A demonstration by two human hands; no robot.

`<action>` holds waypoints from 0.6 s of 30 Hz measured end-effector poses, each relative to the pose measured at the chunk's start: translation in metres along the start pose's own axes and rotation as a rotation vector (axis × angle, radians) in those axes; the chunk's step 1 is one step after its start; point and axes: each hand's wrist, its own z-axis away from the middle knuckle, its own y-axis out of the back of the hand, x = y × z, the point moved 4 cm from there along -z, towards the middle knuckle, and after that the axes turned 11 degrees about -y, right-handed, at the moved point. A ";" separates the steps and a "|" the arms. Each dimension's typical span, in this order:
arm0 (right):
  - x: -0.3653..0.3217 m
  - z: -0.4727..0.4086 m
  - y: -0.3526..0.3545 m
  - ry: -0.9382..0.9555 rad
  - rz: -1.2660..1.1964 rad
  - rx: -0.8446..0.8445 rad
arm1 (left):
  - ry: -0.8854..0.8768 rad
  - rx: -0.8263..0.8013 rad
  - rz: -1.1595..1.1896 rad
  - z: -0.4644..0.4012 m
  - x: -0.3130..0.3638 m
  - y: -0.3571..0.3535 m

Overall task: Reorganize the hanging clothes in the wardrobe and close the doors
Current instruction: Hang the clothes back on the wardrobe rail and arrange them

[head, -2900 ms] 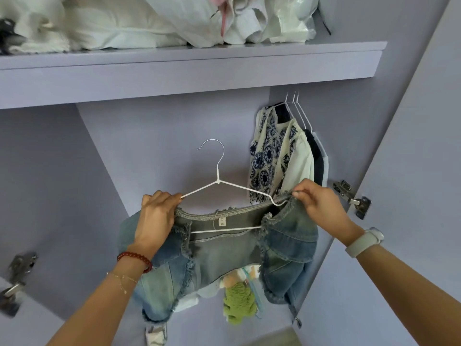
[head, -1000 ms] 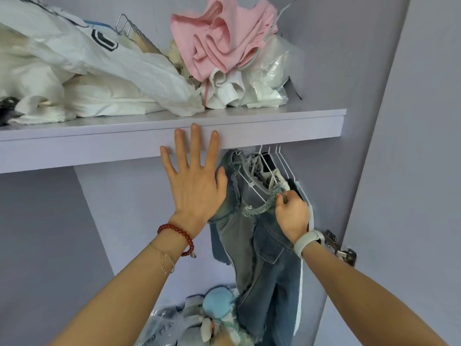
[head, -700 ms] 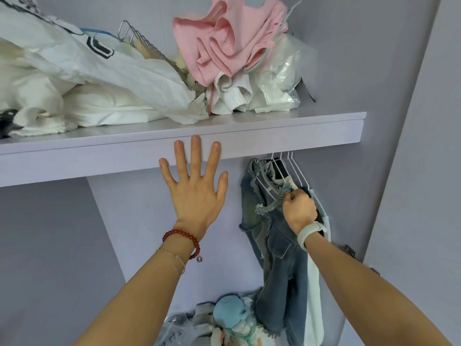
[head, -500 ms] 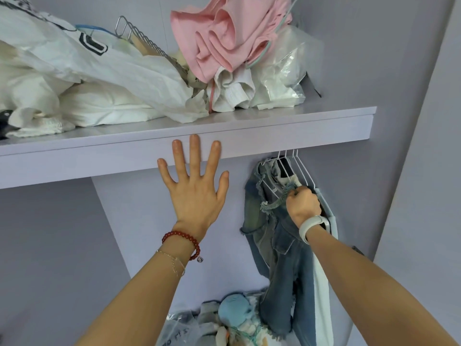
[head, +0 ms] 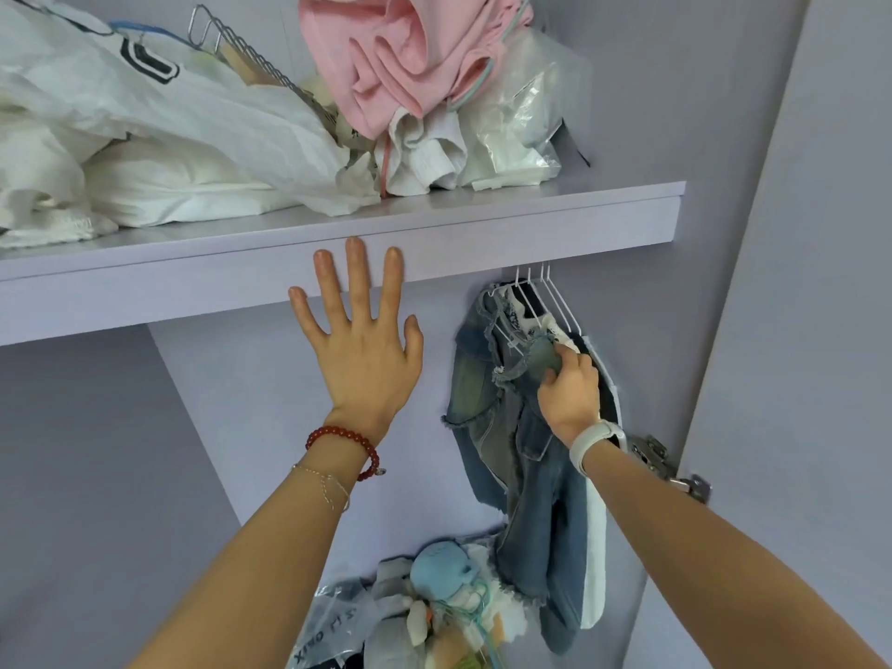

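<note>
A frayed blue denim garment hangs on a white wire hanger under the lilac shelf, beside other clothes on white hangers at the wardrobe's right end. My right hand grips the denim near its top edge, fingers curled into the fabric. My left hand is raised with fingers spread, its fingertips against the shelf's front edge. The rail is hidden behind the shelf. The open wardrobe door stands at the right.
White bags, a pink garment and a wire hanger lie piled on the shelf. A blue soft toy and bagged items sit on the wardrobe floor. A metal door hinge sticks out at the right.
The denim garment went from held out in both hands to hanging beside the other clothes. My left hand let go and rose to the shelf edge. My right hand stays on the denim.
</note>
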 end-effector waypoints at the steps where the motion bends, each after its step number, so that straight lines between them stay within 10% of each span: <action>1: 0.003 0.010 0.006 0.058 0.025 0.024 | 0.029 -0.014 0.044 0.003 0.004 0.002; 9: 0.092 0.121 0.067 0.195 0.123 0.081 | 0.090 -0.236 0.579 0.100 0.101 -0.005; 18: 0.276 0.327 0.164 -0.428 0.330 0.118 | -0.511 -0.941 0.951 0.289 0.285 0.035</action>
